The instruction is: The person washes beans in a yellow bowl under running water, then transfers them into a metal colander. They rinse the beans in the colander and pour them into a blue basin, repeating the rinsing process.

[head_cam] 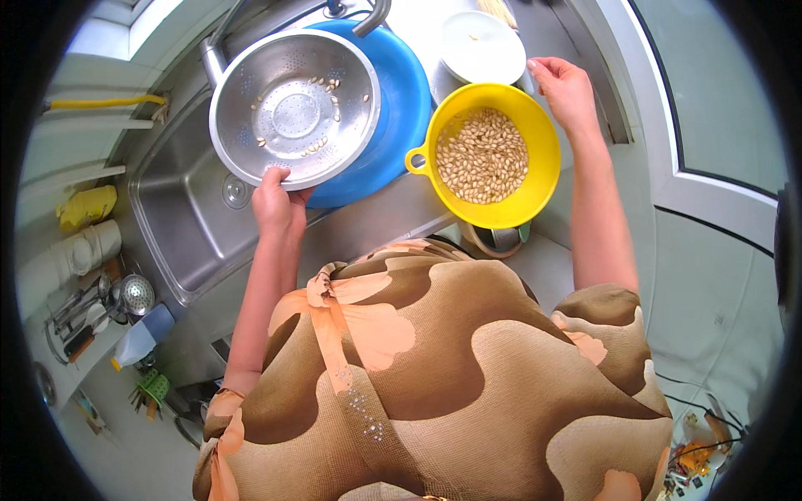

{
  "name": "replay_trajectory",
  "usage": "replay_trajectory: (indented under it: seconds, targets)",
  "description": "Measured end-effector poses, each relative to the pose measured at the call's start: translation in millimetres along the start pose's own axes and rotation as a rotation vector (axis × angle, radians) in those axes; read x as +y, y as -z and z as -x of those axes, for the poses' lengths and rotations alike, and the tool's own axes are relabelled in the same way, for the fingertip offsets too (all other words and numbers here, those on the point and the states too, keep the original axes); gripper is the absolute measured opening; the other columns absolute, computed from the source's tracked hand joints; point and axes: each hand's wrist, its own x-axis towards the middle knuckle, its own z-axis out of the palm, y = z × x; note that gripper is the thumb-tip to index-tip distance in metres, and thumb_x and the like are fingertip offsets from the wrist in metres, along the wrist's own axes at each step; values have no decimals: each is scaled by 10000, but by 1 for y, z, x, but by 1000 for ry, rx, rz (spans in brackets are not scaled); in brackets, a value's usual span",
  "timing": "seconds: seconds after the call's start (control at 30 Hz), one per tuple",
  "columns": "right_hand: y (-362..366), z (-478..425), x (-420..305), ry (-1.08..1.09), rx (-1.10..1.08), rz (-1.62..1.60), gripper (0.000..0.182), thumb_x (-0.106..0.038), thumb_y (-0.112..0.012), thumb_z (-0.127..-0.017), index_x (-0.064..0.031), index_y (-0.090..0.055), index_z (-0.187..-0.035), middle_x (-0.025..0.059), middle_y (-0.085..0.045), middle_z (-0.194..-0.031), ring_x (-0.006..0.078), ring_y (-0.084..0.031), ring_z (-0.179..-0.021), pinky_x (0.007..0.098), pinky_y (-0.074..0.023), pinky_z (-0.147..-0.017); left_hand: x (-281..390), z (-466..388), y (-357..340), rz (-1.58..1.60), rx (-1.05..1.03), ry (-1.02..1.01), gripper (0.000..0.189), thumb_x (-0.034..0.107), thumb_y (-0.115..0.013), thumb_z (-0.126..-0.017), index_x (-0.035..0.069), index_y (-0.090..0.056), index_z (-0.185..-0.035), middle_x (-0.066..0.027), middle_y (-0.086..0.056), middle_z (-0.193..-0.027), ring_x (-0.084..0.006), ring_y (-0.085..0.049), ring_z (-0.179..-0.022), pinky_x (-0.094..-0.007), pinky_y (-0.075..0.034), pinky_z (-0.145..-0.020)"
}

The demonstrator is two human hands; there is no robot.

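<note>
My left hand [279, 203] grips the near rim of a stainless steel colander [294, 115], its thumb inside the rim. Several pale seeds [313, 148] cling to the colander's inner wall and base. Under and beside it is a blue plastic basin [404, 94]. A yellow plastic colander or bowl [544, 150] with a ring handle stands to the right, holding a heap of pale seeds [482, 156]. My right hand [567, 87] is at the right edge of a white bowl [482, 47], fingertips bunched together; whether they pinch anything cannot be made out.
A steel sink [182, 194] lies at left under the colander, with a faucet spout [373, 19] above the basin. Utensils, including a skimmer [137, 294], and a plastic bottle [143, 337] sit at far left. A white-framed door or window [664, 138] borders the right.
</note>
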Motion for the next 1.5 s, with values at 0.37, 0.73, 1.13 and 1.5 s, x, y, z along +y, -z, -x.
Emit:
replay_trajectory:
  seconds: [0.37, 0.73, 1.13, 1.5]
  targets:
    - [-61, -81, 92, -383, -363, -30, 254, -283, -556, -814, -34, -604, -801, 32, -586, -639, 108, -445, -484, 271, -315, -401, -5, -16, 11, 1, 90, -116, 296, 52, -436, -777, -103, -461, -1027, -185, -543, -999, -296, -599, -852, -400, -541, -648]
    - [-27, -86, 115, -149, -140, -19, 248, -209, -508, -793, 0, -621, -862, 36, -583, -657, 90, -469, -524, 258, -341, -445, -13, -23, 23, 89, 140, -212, 337, 22, -442, -765, -95, -431, -1081, -189, -517, -1034, -315, -585, -887, -437, -541, -723]
    - [-155, -27, 7, 427, -633, 382, 278, -205, -503, -816, 56, -595, -830, 140, -616, -684, 192, -614, -618, 337, -481, -601, -3, -33, 31, 107, 110, -288, 248, 1, -474, -765, -87, -449, -996, -164, -520, -981, -292, -587, -831, -417, -549, -713]
    - [-347, -23, 9, 55, -790, 642, 261, -71, -637, -695, -55, -671, -954, 152, -636, -988, 275, -616, -927, 348, -487, -790, -11, -56, 48, 98, 159, -222, 142, 47, -483, -791, -28, -501, -911, -142, -557, -933, -261, -591, -824, -398, -533, -705]
